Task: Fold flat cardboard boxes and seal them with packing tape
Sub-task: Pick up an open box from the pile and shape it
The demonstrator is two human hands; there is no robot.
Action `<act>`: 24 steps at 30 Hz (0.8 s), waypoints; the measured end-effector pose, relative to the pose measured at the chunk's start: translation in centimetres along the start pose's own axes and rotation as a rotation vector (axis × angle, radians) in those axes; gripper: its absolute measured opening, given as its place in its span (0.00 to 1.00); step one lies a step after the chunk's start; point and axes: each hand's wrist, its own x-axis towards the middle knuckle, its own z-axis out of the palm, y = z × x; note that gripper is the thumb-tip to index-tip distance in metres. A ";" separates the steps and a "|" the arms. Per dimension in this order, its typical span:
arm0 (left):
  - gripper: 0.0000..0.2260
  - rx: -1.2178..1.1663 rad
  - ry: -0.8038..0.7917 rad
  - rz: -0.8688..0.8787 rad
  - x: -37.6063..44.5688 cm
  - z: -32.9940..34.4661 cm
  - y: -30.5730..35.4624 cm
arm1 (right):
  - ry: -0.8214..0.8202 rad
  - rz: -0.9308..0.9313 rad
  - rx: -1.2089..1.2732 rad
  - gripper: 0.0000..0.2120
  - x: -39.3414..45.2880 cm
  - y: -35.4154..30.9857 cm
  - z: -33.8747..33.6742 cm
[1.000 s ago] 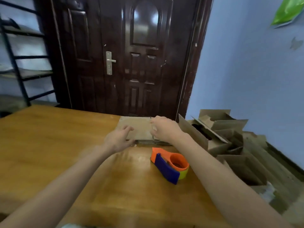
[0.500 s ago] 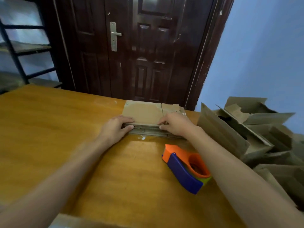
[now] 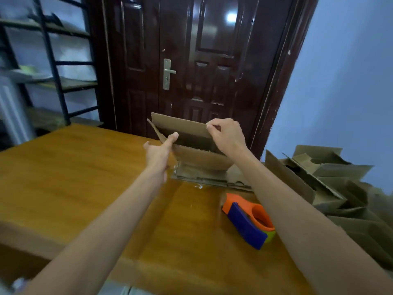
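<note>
A brown cardboard box [image 3: 200, 157] is raised above the far edge of the wooden table [image 3: 74, 177], partly spread open so its dark inside shows. My right hand [image 3: 226, 135] pinches its far upper panel at the right end. My left hand [image 3: 160, 151] is at its near left corner, fingers extended against the near panel. A stack of flat cardboard boxes [image 3: 212, 178] lies on the table beneath it. An orange and blue tape dispenser [image 3: 248, 220] lies on the table near my right forearm.
A heap of folded cardboard boxes [image 3: 323, 179] fills the space right of the table. A dark wooden door [image 3: 197, 67] stands behind the table, a black metal shelf rack [image 3: 53, 67] at the left.
Both hands were pressing on the flat stack on the table. Now the top box is lifted off the stack and pulled partly open.
</note>
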 end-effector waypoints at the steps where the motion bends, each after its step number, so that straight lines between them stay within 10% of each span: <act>1: 0.49 -0.004 -0.022 -0.013 -0.8 -0.2 0.5 | 0.018 0.034 0.045 0.12 0.2 -1.3 0.4; 6: 0.25 0.156 -0.007 0.057 -2.0 -2.4 3.6 | -0.049 0.097 0.111 0.15 -0.6 -6.5 0.6; 12: 0.21 0.343 0.077 0.113 -1.2 -7.5 9.3 | -0.180 0.247 0.303 0.14 -3.9 -7.8 -4.6; 18: 0.17 0.684 -0.233 0.010 -2.4 -7.6 8.9 | -0.345 0.406 0.365 0.16 -9.8 -6.5 -5.1; 24: 0.15 0.713 -0.289 0.059 -3.0 -4.9 7.2 | -0.019 -0.070 -0.084 0.22 -13.6 -5.4 -4.8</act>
